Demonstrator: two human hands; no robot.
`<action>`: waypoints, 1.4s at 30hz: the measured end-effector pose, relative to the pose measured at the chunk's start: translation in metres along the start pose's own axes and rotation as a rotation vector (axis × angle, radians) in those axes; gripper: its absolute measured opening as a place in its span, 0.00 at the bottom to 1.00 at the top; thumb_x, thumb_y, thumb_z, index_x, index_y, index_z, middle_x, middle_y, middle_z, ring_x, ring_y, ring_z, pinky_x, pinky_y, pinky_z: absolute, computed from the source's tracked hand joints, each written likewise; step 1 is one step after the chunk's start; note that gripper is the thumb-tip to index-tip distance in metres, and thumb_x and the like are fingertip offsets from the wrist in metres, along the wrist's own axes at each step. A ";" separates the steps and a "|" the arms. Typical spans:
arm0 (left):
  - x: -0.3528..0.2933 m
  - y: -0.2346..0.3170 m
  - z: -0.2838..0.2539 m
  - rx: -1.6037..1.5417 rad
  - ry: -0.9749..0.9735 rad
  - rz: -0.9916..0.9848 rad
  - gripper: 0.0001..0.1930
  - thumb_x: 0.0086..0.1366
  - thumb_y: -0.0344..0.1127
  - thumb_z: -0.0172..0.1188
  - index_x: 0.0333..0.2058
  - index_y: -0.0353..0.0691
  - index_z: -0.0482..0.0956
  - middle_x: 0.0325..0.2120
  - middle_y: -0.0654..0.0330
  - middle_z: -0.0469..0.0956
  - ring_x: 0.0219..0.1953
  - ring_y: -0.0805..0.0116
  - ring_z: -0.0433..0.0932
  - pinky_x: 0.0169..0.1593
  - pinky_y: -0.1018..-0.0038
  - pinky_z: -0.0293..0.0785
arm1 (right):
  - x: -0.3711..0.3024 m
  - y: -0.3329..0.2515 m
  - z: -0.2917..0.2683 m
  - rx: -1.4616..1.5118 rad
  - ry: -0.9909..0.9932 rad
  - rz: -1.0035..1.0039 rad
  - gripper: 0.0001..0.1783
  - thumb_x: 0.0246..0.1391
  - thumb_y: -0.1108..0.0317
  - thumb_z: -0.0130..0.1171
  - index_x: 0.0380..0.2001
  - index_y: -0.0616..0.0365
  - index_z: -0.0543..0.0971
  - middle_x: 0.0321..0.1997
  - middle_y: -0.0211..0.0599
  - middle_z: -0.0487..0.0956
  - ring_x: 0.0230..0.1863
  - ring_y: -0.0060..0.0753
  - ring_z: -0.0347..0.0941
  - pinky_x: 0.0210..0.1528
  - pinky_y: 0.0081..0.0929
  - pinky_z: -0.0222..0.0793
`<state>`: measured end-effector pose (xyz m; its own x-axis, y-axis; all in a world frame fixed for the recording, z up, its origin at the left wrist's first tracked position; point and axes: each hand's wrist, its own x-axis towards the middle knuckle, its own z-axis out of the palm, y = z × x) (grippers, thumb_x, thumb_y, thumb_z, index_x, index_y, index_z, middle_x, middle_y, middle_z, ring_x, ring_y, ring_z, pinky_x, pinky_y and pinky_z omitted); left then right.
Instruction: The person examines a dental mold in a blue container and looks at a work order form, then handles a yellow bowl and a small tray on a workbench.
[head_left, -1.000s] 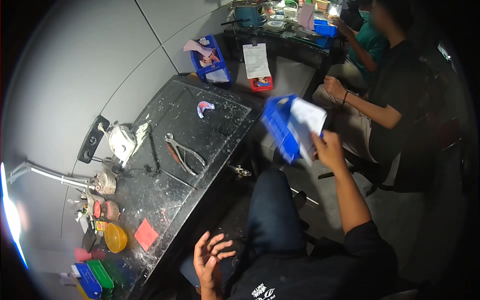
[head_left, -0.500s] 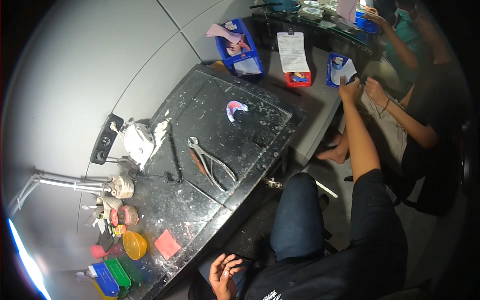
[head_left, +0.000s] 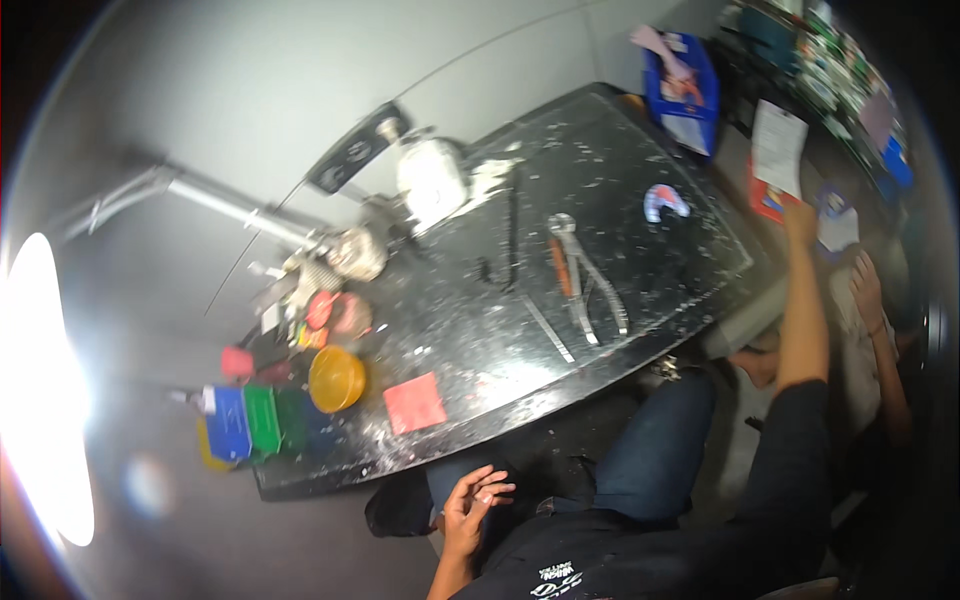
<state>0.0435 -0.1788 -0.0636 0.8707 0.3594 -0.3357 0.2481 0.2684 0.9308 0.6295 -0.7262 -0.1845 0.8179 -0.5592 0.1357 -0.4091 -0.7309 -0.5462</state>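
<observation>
Above my lap, my left hand point(head_left: 474, 507) hangs with loosely bent fingers apart, nothing in it. My right arm reaches out to the far right. There my right hand point(head_left: 800, 222) is at the near edge of a red bin point(head_left: 768, 198), on which a printed paper sheet point(head_left: 778, 145) rests. Blur hides the right fingers, so I cannot tell whether they grip the bin. Just right of that hand is a blue bin point(head_left: 836, 222) with white paper in it. On the black workbench point(head_left: 450, 315) lie a pink-and-white horseshoe-shaped denture point(head_left: 664, 203) and metal pliers point(head_left: 590, 280).
A red-handled tool point(head_left: 559, 266), a thin metal rod point(head_left: 548, 328), a pink square sheet point(head_left: 415, 403) and an orange bowl point(head_left: 337, 379) lie on the bench. Green and blue bins point(head_left: 245, 420) stand at its left end, near a bright lamp point(head_left: 45, 390). A co-worker's hand point(head_left: 868, 290) is at far right.
The view has swung left, so the bench appears shifted right. My right hand has gone from beside the blue bin to the red bin. My left hand stays above my lap.
</observation>
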 end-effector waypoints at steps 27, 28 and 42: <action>-0.093 -0.013 -0.072 -0.518 0.155 0.445 0.30 0.72 0.49 0.52 0.65 0.38 0.60 0.58 0.58 0.69 0.58 0.67 0.69 0.61 0.68 0.65 | -0.693 -0.200 -0.210 0.731 -0.824 -1.195 0.13 0.57 0.72 0.60 0.46 0.63 0.81 0.22 0.49 0.79 0.19 0.43 0.77 0.24 0.34 0.71; -0.101 -0.020 -0.085 -0.533 0.172 0.460 0.29 0.71 0.49 0.54 0.64 0.38 0.62 0.55 0.59 0.70 0.57 0.67 0.70 0.61 0.68 0.65 | -0.708 -0.206 -0.202 0.744 -0.789 -1.274 0.15 0.57 0.73 0.59 0.48 0.63 0.80 0.22 0.49 0.79 0.20 0.46 0.78 0.25 0.35 0.72; -0.107 0.017 -0.177 -0.297 0.593 0.693 0.10 0.54 0.27 0.56 0.36 0.34 0.78 0.33 0.60 0.77 0.38 0.69 0.74 0.48 0.73 0.69 | -0.734 -0.247 -0.195 0.657 -1.248 -1.498 0.34 0.59 0.69 0.63 0.68 0.55 0.64 0.57 0.49 0.78 0.49 0.45 0.81 0.50 0.34 0.78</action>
<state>-0.1206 -0.0545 -0.0377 0.4069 0.8953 0.1812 -0.4297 0.0125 0.9029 0.0517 -0.2109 0.0118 0.1985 0.9322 0.3026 0.6408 0.1101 -0.7598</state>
